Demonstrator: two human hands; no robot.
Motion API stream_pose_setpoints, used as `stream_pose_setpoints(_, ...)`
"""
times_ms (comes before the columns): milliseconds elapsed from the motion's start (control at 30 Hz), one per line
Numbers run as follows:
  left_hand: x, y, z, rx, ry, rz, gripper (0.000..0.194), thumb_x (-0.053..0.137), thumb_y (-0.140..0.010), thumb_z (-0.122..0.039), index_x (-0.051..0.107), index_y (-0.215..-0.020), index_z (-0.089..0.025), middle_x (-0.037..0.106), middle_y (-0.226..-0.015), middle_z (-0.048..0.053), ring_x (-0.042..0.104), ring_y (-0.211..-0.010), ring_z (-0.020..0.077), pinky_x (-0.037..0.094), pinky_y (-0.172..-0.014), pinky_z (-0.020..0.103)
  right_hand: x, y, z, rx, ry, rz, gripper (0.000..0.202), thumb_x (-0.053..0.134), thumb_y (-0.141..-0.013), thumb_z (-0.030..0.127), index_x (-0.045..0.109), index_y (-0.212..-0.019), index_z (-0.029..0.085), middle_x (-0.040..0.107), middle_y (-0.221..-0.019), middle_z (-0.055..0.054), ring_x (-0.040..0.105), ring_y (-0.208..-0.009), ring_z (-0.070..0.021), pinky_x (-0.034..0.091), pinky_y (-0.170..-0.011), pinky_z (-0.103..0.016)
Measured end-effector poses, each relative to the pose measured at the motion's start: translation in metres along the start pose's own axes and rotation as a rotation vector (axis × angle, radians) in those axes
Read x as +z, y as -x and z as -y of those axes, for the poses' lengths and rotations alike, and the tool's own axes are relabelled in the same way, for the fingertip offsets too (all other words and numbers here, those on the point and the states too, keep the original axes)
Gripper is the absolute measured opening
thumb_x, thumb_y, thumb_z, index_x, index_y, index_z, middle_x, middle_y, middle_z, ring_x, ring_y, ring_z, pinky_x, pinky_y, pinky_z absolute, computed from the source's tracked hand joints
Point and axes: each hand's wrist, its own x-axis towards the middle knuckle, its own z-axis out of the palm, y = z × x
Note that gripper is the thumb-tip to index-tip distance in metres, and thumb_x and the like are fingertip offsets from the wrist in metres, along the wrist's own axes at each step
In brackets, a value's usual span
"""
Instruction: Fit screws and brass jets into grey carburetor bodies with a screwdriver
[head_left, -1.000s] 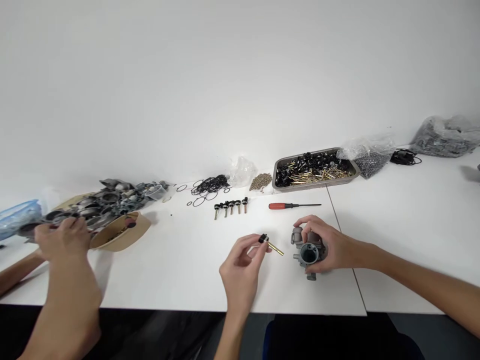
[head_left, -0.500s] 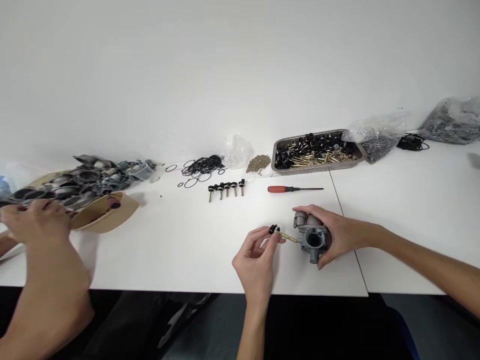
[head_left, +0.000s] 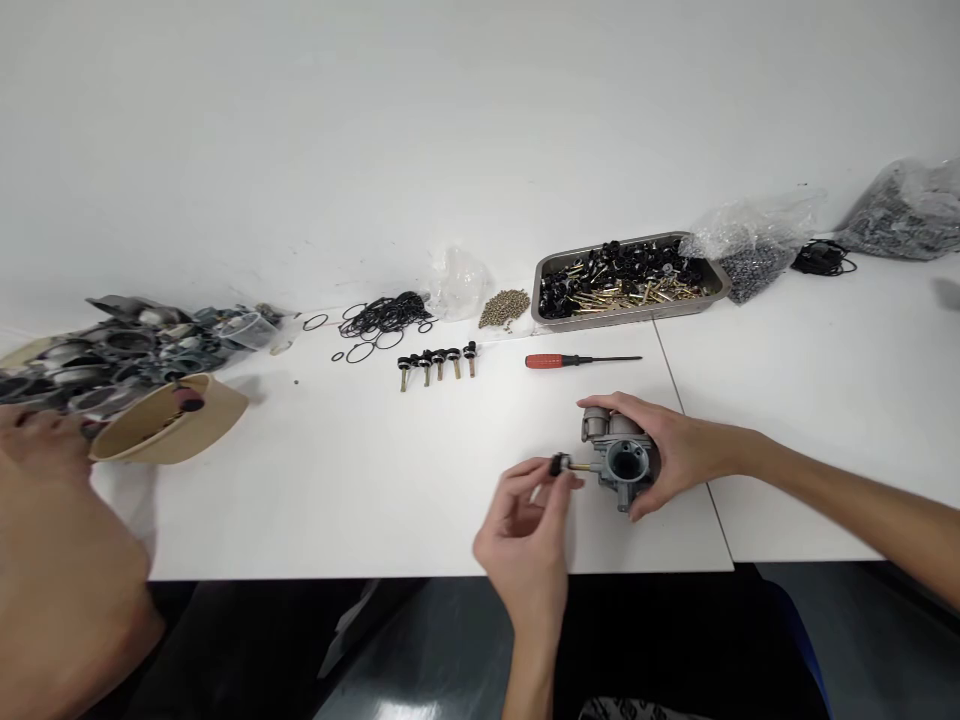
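Observation:
My left hand [head_left: 529, 525] pinches the black cap of a small brass-stemmed part [head_left: 561, 464]. The stem points right, and its end meets the left side port of a grey metal carburetor [head_left: 627, 462]; how deep it sits I cannot tell. Wrapped round the carburetor's right side is my right hand [head_left: 667, 455], which holds it on the white table with its round bore facing me. Behind them lies a red-handled screwdriver [head_left: 546, 361]. Several similar black-capped parts [head_left: 439, 364] stand in a row to its left.
A metal tray [head_left: 630, 318] of black and brass pieces sits at the back, beside brass bits [head_left: 504, 308], black rings [head_left: 386, 315] and plastic bags [head_left: 750, 250]. At left are metal castings [head_left: 127, 345], a beige container [head_left: 214, 420] and another person's arm [head_left: 67, 560].
My left hand has brought the brass stem right and level, up against the carburetor's port. The view has shifted a little, and the other person's arm has moved left.

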Motion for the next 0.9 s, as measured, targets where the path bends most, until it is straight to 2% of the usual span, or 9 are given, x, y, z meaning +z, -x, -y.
stream_pose_setpoints(100,0.004,0.005,-0.001,0.071,0.042,0.117,0.015,0.079,-0.080,-0.031,0.073,-0.078,-0.017,0.070,-0.092,0.007,0.071,-0.085,0.0200,0.064,-0.071,0.031,0.000,-0.001,0.001,0.000,-0.006,0.005,0.108,0.089,-0.068,0.042,0.030,-0.156,0.026,0.049,-0.143,-0.012,0.054,-0.131,-0.0284,0.044,-0.113,-0.042)
stream_pose_setpoints(233,-0.001,-0.002,-0.005,-0.050,0.094,0.239,0.010,0.075,-0.083,-0.026,0.075,-0.077,-0.018,0.069,-0.091,0.006,0.069,-0.076,0.0158,0.060,-0.070,0.027,0.000,-0.002,0.003,0.004,-0.028,0.020,0.107,0.090,-0.067,0.040,0.032,-0.155,0.025,0.049,-0.142,-0.012,0.054,-0.130,-0.0278,0.044,-0.112,-0.041)
stream_pose_setpoints(400,-0.005,-0.011,-0.008,-0.110,0.113,0.296,0.006,0.075,-0.082,-0.024,0.077,-0.086,-0.019,0.067,-0.081,0.003,0.066,-0.066,0.0132,0.057,-0.066,0.027,-0.001,-0.003,0.002,-0.008,-0.038,0.026,0.108,0.090,-0.067,0.041,0.030,-0.156,0.026,0.049,-0.140,-0.012,0.054,-0.128,-0.0273,0.045,-0.111,-0.041)
stream_pose_setpoints(600,-0.009,-0.016,-0.012,0.036,-0.079,0.354,0.009,0.072,-0.084,-0.025,0.079,-0.088,-0.020,0.068,-0.076,0.004,0.063,-0.062,0.0129,0.056,-0.060,0.027,0.003,-0.004,-0.005,-0.034,-0.016,-0.005,0.110,0.092,-0.063,0.041,0.032,-0.155,0.027,0.051,-0.136,-0.010,0.055,-0.125,-0.0277,0.044,-0.112,-0.042)
stream_pose_setpoints(700,-0.012,-0.017,-0.014,0.051,-0.095,0.350,0.009,0.071,-0.085,-0.024,0.078,-0.089,-0.021,0.067,-0.070,0.002,0.062,-0.059,0.0126,0.055,-0.058,0.026,0.003,-0.004,-0.006,-0.029,-0.014,-0.009,0.110,0.091,-0.063,0.041,0.032,-0.155,0.026,0.052,-0.133,-0.010,0.056,-0.123,-0.0271,0.045,-0.110,-0.041)
stream_pose_setpoints(800,-0.014,-0.017,-0.015,0.019,-0.038,0.350,0.010,0.075,-0.082,-0.028,0.077,-0.088,-0.019,0.069,-0.075,0.004,0.067,-0.063,0.0159,0.058,-0.062,0.029,0.002,-0.003,-0.004,-0.001,-0.022,0.010,0.110,0.091,-0.064,0.041,0.031,-0.155,0.025,0.053,-0.133,-0.010,0.057,-0.121,-0.0266,0.047,-0.108,-0.041)
stream_pose_setpoints(900,-0.015,-0.018,-0.015,-0.074,0.002,0.356,0.013,0.078,-0.080,-0.030,0.076,-0.086,-0.018,0.071,-0.073,0.004,0.068,-0.064,0.0180,0.058,-0.064,0.032,0.002,-0.003,-0.004,-0.003,-0.030,0.011,0.112,0.092,-0.063,0.041,0.031,-0.155,0.025,0.053,-0.133,-0.010,0.057,-0.121,-0.0266,0.048,-0.107,-0.041)
